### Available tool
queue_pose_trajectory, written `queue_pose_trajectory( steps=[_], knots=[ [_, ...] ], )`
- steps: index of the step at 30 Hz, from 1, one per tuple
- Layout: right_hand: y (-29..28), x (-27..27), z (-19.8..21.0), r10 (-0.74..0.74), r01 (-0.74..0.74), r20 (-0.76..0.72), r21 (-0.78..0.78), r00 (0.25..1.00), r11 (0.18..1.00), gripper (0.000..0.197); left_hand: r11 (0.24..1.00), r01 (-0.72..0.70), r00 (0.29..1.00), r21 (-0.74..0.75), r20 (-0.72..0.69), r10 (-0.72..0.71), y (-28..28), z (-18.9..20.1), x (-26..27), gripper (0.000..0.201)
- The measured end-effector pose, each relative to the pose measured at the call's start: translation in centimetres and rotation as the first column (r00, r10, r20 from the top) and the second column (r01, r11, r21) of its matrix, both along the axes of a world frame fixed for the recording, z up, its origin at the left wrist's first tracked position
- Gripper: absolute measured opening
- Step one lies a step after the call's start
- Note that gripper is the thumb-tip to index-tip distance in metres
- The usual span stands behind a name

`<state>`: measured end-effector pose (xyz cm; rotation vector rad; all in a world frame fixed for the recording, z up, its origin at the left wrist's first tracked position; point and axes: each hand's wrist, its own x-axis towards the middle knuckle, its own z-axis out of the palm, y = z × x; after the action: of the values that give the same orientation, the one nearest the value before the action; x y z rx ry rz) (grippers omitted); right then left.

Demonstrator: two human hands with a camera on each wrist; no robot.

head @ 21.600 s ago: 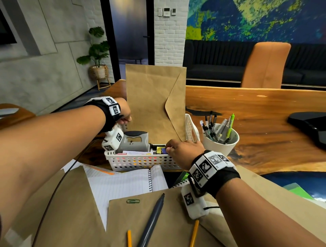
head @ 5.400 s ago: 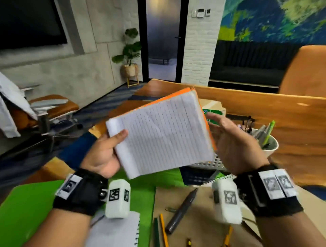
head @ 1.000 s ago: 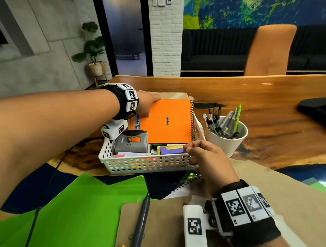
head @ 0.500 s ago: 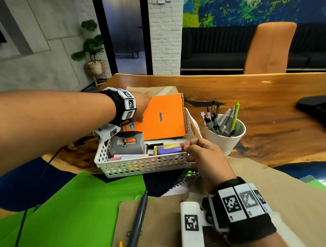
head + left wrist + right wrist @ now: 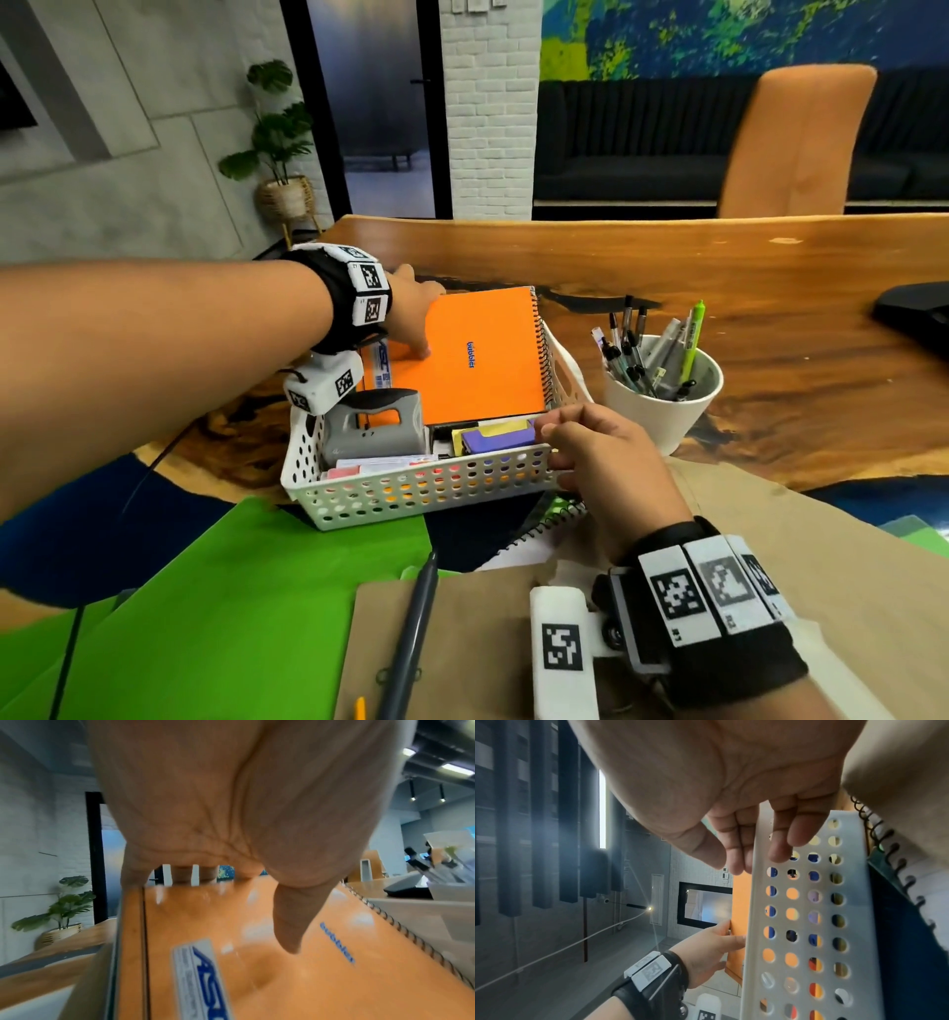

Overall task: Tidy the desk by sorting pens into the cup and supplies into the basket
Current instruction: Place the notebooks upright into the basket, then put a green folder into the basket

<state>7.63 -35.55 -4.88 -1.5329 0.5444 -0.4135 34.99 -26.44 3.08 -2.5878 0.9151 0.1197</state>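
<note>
A white perforated basket (image 5: 426, 491) stands mid-desk with a grey hole punch (image 5: 375, 426), purple sticky notes (image 5: 498, 439) and an orange spiral notebook (image 5: 482, 360) in it. My left hand (image 5: 418, 313) grips the notebook's left edge. In the left wrist view its fingers curl over the far edge and the thumb (image 5: 287, 923) lies on the cover. My right hand (image 5: 560, 455) pinches the basket's front right corner, fingers (image 5: 790, 833) over the rim of the wall (image 5: 808, 923). A white cup (image 5: 662, 406) full of pens stands just right of the basket.
A dark pen (image 5: 411, 632) and a paper clip (image 5: 382, 676) lie on a brown envelope (image 5: 462, 663) near me. A green folder (image 5: 231, 616) lies at the left. A spiral notebook (image 5: 539, 534) pokes out under the basket. An orange chair (image 5: 796, 144) stands beyond the desk.
The orange notebook has tipped from nearly upright to leaning back over the basket, with my left hand still on its edge. My right hand has stayed on the basket corner.
</note>
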Motion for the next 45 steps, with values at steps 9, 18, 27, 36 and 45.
queue_pose_trajectory(
  steps=[9, 18, 27, 36, 45],
  knots=[
    [0.0, -0.3, 1.1, 0.02, -0.019, -0.02, 0.036, 1.0, 0.999, 0.014, 0.929, 0.064, 0.995, -0.364, -0.042, -0.085, 6.3, 7.7, -7.3, 0.034],
    [0.8, -0.6, 1.6, 0.111, -0.112, -0.025, -0.015, 0.993, 0.994, 0.016, 0.947, -0.318, 0.861, 0.053, -0.402, 0.312, 22.2, -0.6, -12.7, 0.054],
    [0.8, -0.2, 1.1, 0.139, -0.14, -0.045, -0.019, 0.989, 0.99, 0.013, 0.857, -0.506, 0.79, -0.098, -0.45, 0.416, 28.7, -6.8, -13.6, 0.099],
    [0.9, -0.2, 1.2, 0.126, -0.127, -0.049, -0.008, 0.991, 0.992, 0.012, 0.622, -0.691, 0.509, -0.368, -0.859, 0.057, 29.7, -4.2, -12.8, 0.031],
    [0.7, -0.2, 1.0, 0.104, -0.105, -0.054, -0.018, 0.993, 0.994, 0.012, 0.546, -0.691, 0.563, -0.474, -0.826, -0.005, 30.7, -2.2, -12.9, 0.068]
  ],
)
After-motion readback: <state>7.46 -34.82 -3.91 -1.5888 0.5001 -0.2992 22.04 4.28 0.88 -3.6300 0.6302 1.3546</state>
